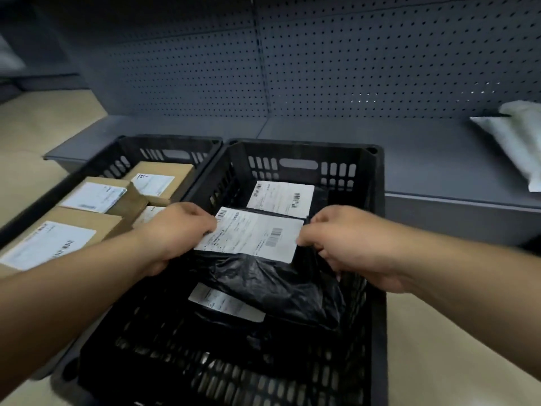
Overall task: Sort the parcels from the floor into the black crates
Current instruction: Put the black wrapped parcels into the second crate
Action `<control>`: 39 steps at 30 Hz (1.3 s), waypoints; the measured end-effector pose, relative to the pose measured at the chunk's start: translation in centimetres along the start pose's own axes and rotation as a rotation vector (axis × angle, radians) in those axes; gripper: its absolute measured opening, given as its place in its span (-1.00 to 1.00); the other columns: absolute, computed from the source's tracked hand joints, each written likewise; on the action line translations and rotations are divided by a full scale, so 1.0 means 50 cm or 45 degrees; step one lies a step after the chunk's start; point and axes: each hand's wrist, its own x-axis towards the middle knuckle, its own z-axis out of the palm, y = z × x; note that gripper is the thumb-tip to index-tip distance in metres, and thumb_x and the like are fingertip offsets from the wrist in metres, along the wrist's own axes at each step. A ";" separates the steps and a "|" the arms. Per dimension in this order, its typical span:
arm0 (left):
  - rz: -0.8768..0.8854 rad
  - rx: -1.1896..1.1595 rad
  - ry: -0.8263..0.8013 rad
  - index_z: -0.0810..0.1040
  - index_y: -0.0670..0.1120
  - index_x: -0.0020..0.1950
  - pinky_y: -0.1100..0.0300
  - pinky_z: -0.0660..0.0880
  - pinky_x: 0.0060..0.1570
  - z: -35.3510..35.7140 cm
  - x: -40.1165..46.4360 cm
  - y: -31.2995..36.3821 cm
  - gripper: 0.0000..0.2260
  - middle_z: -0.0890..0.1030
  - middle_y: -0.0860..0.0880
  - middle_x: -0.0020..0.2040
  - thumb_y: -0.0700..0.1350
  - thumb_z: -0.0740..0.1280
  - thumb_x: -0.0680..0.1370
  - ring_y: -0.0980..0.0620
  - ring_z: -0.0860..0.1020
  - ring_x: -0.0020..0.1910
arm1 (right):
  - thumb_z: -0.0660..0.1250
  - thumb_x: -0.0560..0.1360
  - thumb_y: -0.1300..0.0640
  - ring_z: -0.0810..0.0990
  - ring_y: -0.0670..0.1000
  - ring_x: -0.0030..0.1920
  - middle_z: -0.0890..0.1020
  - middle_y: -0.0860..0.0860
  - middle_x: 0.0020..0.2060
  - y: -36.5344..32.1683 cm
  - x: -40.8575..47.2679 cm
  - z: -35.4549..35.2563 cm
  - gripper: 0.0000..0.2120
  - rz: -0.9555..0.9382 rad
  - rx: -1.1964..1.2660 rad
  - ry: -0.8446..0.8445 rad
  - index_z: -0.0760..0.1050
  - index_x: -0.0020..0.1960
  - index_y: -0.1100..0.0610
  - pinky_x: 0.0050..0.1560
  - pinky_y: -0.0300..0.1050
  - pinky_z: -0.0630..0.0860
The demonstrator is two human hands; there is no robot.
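A black plastic mailer bag (pixel 272 279) with a white shipping label lies over the middle of the right black crate (pixel 377 317). My left hand (pixel 172 232) grips its left edge and my right hand (pixel 348 241) grips its right edge. Under and behind it in the same crate lie two other black bags, one at the back (pixel 281 197) and one at the front (pixel 225 303), each showing a white label. The left black crate (pixel 169 142) holds several brown cardboard boxes (pixel 99 197) with white labels.
A grey shelf base (pixel 409 148) with a pegboard back runs behind the crates. A white padded mailer (pixel 515 142) lies on it at the far right. Beige floor (pixel 439 347) shows to the right and left of the crates.
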 end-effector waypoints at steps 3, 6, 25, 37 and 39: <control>0.051 0.349 -0.027 0.52 0.00 -0.22 0.15 0.42 -0.23 -0.010 -0.005 -0.032 -0.84 0.59 -0.02 -0.28 0.07 0.39 0.38 -0.04 0.52 -0.32 | 0.39 0.34 -0.05 0.47 0.00 -0.31 0.58 -0.02 -0.34 0.014 0.008 0.040 -0.70 0.125 -0.125 -0.050 0.62 -0.04 0.13 -0.24 -0.08 0.38; -0.001 0.571 -0.098 0.47 0.07 0.01 0.06 0.56 -0.20 -0.015 -0.008 -0.056 -0.76 0.67 0.01 -0.13 0.14 0.38 0.45 -0.06 0.64 -0.19 | 0.40 0.30 -0.10 0.54 0.00 -0.24 0.63 -0.03 -0.23 0.023 0.015 0.077 -0.65 0.170 -0.212 -0.093 0.61 -0.03 0.11 -0.26 -0.13 0.42; 0.194 1.143 -0.511 0.24 -0.04 0.40 0.20 0.36 -0.39 0.047 0.002 -0.093 -0.45 0.50 -0.08 -0.01 -0.10 0.42 0.49 0.02 0.52 -0.20 | 0.24 0.53 -0.08 0.53 0.00 0.12 0.54 -0.01 0.18 0.024 0.074 0.169 -0.66 0.249 -0.908 -0.391 0.47 0.23 0.06 -0.17 -0.26 0.42; 0.300 1.599 -0.618 0.17 -0.21 0.45 0.10 0.53 -0.04 0.065 0.028 -0.077 -0.45 0.45 -0.26 0.24 -0.06 0.36 0.60 -0.12 0.56 0.06 | 0.17 0.53 0.01 0.54 0.11 0.06 0.53 0.10 0.14 0.010 0.095 0.177 -0.81 0.170 -1.292 -0.529 0.40 0.06 0.09 -0.13 -0.11 0.47; 0.260 1.704 -0.593 0.18 -0.22 0.47 0.05 0.49 -0.14 0.082 0.036 -0.067 -0.45 0.40 -0.29 0.28 -0.10 0.37 0.59 -0.14 0.52 0.03 | 0.17 0.54 -0.06 0.48 0.09 0.07 0.46 0.07 0.17 0.018 0.091 0.180 -0.77 0.171 -1.338 -0.514 0.33 0.11 0.04 -0.07 -0.10 0.44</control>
